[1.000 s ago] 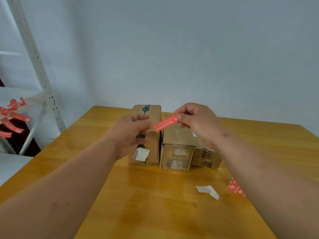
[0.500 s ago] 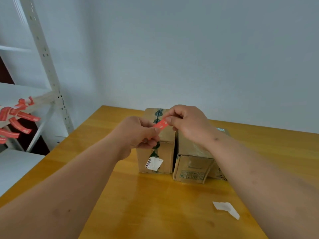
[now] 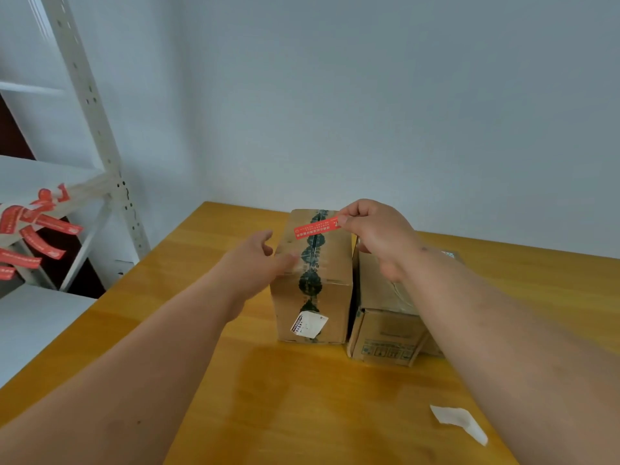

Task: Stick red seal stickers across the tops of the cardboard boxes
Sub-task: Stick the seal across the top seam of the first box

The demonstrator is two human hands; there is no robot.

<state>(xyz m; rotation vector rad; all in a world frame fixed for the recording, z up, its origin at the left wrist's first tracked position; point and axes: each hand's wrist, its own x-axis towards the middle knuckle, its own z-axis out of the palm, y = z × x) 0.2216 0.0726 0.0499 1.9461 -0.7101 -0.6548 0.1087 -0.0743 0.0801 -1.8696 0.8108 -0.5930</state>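
A tall cardboard box (image 3: 330,263) with dark green printed tape along its top seam stands on the wooden table (image 3: 302,397). My right hand (image 3: 375,229) pinches one end of a red seal sticker (image 3: 317,227) and holds it crosswise just above the far part of that box's top. My left hand (image 3: 258,260) is at the box's left top edge, fingers loosely spread and touching the cardboard. A lower cardboard box (image 3: 385,317) sits right beside the tall one, partly hidden by my right forearm.
Several red stickers (image 3: 30,226) hang from a white metal shelf (image 3: 100,156) at the left. A white backing paper scrap (image 3: 459,422) lies on the table at the near right. A white wall stands behind the table.
My left hand has let go of the sticker and dropped to the tall box's left edge. My right hand now holds the sticker alone, stretched out over the box top.
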